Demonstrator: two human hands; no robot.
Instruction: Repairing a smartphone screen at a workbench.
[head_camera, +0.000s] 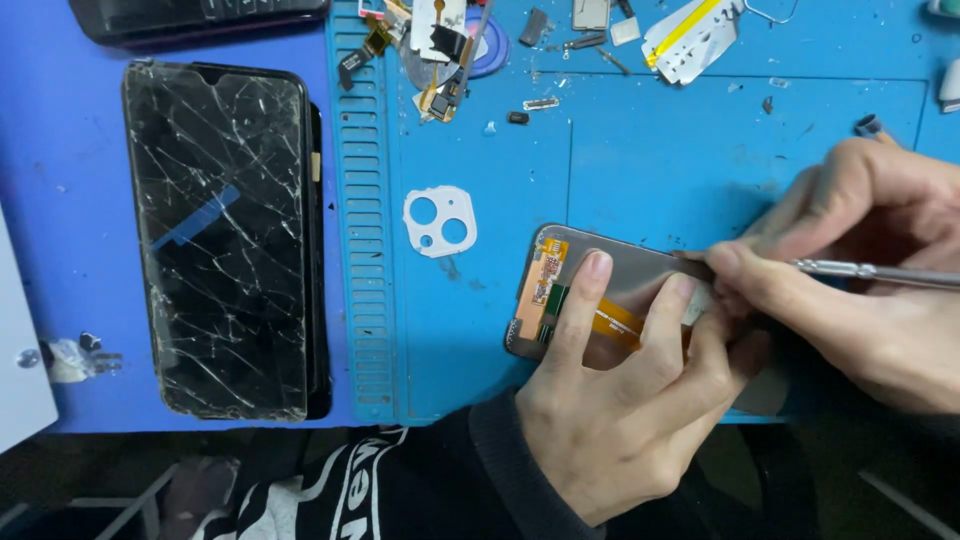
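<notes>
display panel (610, 275) lies face down on the blue mat (650, 160) that covers the worktop, near its front edge; its grey back shows, with an orange-and-green circuit strip (545, 285) along the left end and an orange flex ribbon (620, 320) crossing under the fingers; no label or package shows on it, only a white backing sheet with a yellow stripe (690, 35) lying at the far edge of the mat; a white cut-out piece with two round holes (440, 220) sits just left of the panel; the left hand (620, 400) presses the panel down, fingers spread narrowly across its back (forefinger near the circuit strip, the next finger further right); the right hand (860, 270) is closed around a thin metal tool (870, 272), pinched between thumb and forefinger, its tip at the panel's upper right edge, though the tip itself is hidden; well apart to the left, a phone with a badly cracked black screen (225, 240) rests on the darker blue surface; small loose parts (440, 50) are scattered along the mat's far side.
</notes>
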